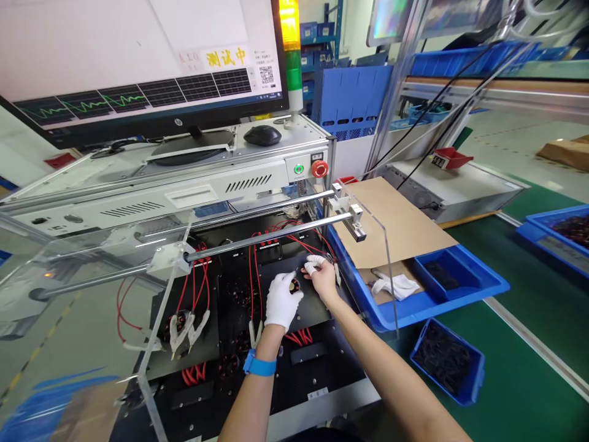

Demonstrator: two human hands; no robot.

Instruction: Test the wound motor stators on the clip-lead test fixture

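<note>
Bare forearms [253, 399] are extended from the lower edge of the view, a blue wristband [262, 366] being worn on the left wrist.

The ring-shaped part [297, 284] is positioned between the two hands, over a dark plate [310, 307]. It is pinched by the grip of the gloved left hand [281, 303], thumb opposed to fingers. The grip of the right hand [321, 277] is drawn together just beside it, white finger covers [315, 260] being fitted; whether anything fine is pinched there cannot be told.

Caution: the ring-shaped part could be dropped onto the plate if the pinch were loosened or slipped against the glove fabric. Nearby red wires [251, 279] could be snagged by a careless sweep of the left wrist.

Orientation: the visible face appears to be turned upward, toward the camera. No long axis is presented by the round outline; the exact tilt is hidden by the fingers.

Around the plate, the wires are routed over the black counter [343, 350], with white-sleeved clips [199, 326] to the left. A blue tray [442, 309] containing a white cloth [400, 286] is located to the right.
</note>
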